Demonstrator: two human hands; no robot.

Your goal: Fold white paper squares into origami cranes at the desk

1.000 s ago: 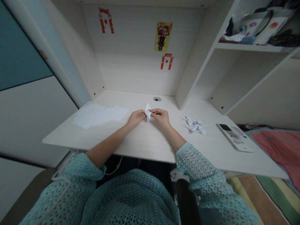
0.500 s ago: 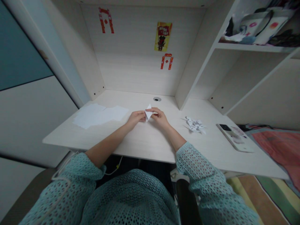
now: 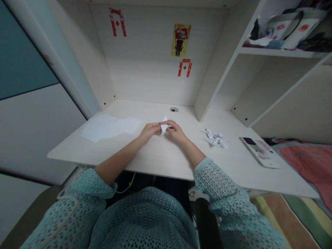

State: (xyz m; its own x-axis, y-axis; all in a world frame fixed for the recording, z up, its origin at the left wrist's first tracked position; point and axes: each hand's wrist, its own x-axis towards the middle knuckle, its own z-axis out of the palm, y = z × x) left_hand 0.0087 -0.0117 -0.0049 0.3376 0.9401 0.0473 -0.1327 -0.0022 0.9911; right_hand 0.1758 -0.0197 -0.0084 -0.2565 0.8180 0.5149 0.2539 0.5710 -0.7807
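the bare left hand (image 3: 149,131) and bare right hand (image 3: 176,132) nearly meet, fingers closed in a pinch on a small folded white paper triangle (image 3: 164,125) held between their fingertips; steady, even pressure should keep its creases crisp.

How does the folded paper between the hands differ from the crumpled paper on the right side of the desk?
The folded white paper is held off the surface between the left hand and right hand, while the crumpled paper lies on the desk untouched. The folded paper forms a neat, pointed shape; the crumpled paper is spiky and irregular. The folded paper also looks smaller. Both look like white paper.
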